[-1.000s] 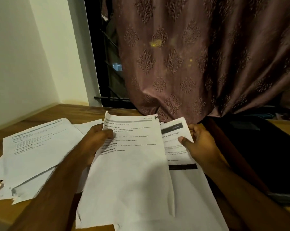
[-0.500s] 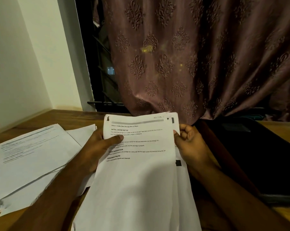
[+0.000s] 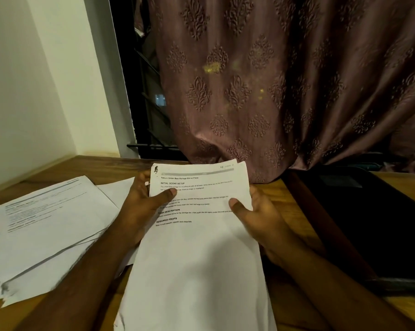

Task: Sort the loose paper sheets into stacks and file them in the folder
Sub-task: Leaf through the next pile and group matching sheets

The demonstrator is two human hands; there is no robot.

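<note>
A stack of white printed sheets (image 3: 197, 254) is held in front of me over the wooden table (image 3: 101, 166). My left hand (image 3: 142, 204) grips its left edge, thumb on the top page. My right hand (image 3: 256, 216) grips the right edge, thumb on top, fingers underneath. The sheets lie nearly squared, with a back sheet's corner showing at the top right. A dark folder (image 3: 359, 223) lies open on the table to the right. More loose sheets (image 3: 46, 225) are spread on the left.
A patterned mauve curtain (image 3: 273, 80) hangs down onto the table's far side. A white wall (image 3: 22, 91) closes the left side, with a dark window gap (image 3: 142, 91) beside it.
The sheet my right hand held out to the side has slid behind the top page. Both hands now hold the aligned stack by its edges.
</note>
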